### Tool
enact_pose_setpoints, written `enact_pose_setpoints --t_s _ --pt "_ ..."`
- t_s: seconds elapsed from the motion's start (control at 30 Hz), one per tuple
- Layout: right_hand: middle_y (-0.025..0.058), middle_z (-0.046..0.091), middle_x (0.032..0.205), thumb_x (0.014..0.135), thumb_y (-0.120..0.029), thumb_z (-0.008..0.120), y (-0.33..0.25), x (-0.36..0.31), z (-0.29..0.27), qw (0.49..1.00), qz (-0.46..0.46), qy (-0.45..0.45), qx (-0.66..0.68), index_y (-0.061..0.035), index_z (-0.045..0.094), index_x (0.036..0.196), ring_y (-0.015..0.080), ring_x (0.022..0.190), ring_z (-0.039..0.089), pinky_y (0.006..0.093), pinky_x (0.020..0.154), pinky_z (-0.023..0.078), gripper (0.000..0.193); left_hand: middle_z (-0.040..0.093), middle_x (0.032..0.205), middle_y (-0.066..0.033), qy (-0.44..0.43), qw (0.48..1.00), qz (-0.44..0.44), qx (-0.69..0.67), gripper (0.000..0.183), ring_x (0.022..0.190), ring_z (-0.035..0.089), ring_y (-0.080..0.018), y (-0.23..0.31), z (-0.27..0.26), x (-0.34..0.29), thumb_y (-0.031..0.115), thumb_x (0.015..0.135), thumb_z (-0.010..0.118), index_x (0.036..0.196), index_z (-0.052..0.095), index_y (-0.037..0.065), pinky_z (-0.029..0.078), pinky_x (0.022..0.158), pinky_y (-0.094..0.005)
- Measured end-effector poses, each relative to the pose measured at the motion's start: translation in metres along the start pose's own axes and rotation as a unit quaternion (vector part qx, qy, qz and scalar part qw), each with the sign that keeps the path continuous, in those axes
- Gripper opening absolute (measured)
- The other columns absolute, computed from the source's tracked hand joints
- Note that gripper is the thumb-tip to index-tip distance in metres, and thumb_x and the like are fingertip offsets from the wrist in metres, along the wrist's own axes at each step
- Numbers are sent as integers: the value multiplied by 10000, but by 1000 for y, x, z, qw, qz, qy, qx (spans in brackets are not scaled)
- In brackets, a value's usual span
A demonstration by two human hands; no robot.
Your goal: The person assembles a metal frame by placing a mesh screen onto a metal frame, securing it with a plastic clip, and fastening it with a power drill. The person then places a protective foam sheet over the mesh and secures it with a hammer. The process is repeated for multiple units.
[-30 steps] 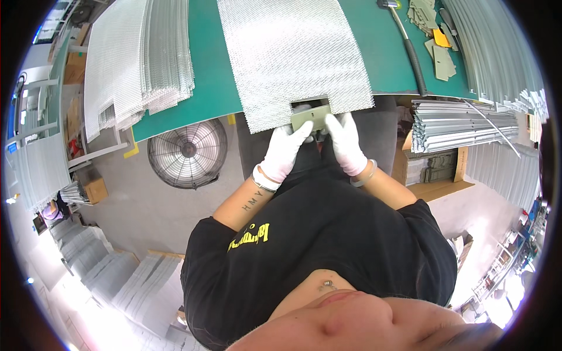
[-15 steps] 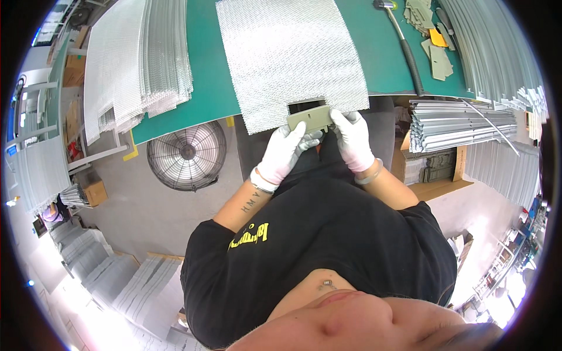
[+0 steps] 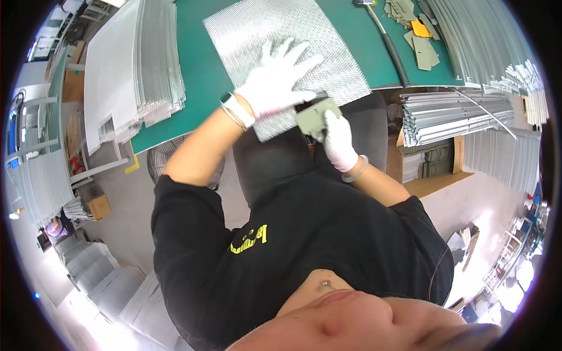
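Note:
A silvery mesh sheet (image 3: 319,44) lies on the green table, its near edge overhanging the front and broken by a rectangular notch. My left hand (image 3: 278,79), in a white glove, lies over the sheet with its fingers spread. By the notch, my gloved right hand (image 3: 338,137) grips a flat grey-green plate (image 3: 316,117) with a small slot, thumb on top. The fingers under the plate are mostly hidden. I cannot tell whether the plate touches the mesh.
A stack of mesh sheets (image 3: 134,64) sits at the left of the table (image 3: 196,35). To the right lie a hammer (image 3: 392,52), loose grey-green plates (image 3: 422,52) and long metal strips (image 3: 486,41). Below stand a cardboard box (image 3: 436,181) and a floor fan (image 3: 161,161).
My left hand has let go of the plate and moved up onto the mesh, fingers spreading. The right hand keeps the plate, now tilted. The mesh sheet has turned slightly.

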State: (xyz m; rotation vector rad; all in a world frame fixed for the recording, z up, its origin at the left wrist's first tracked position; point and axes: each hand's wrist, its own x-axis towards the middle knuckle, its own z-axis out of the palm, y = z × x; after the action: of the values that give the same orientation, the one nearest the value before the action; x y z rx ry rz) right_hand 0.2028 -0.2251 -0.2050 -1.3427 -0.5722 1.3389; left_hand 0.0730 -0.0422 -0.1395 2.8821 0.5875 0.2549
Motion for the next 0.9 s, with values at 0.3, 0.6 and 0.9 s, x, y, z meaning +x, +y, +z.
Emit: enact_pose_setpoints --t_s 0.3,0.6,0.9 --pt "96 680 962 1074 -376 405 20 -6 -17 976 -127 129 118 18 583 1185 153 762 684 281 669 570 446 382 1533 -195 25 995 -90 21 603 1425 308 -463 67 18 -4 428 926 576 1487 455 242 126 1150 -667" --pt "34 644 995 1076 -318 436 7 -16 0 965 -74 215 128 5 597 1191 94 857 598 264 766 509 380 376 1534 -203 24 995 -90 26 592 1420 310 -465 68 17 -4 443 936 563 1482 462 238 122 1149 -665" --pt "14 662 944 1005 -251 603 -5 12 -24 996 -53 54 50 -23 651 1069 71 822 592 258 738 504 241 376 1530 -219 27 993 -95 58 575 1415 312 -461 68 17 -3 396 943 551 1481 462 216 145 1141 -666"
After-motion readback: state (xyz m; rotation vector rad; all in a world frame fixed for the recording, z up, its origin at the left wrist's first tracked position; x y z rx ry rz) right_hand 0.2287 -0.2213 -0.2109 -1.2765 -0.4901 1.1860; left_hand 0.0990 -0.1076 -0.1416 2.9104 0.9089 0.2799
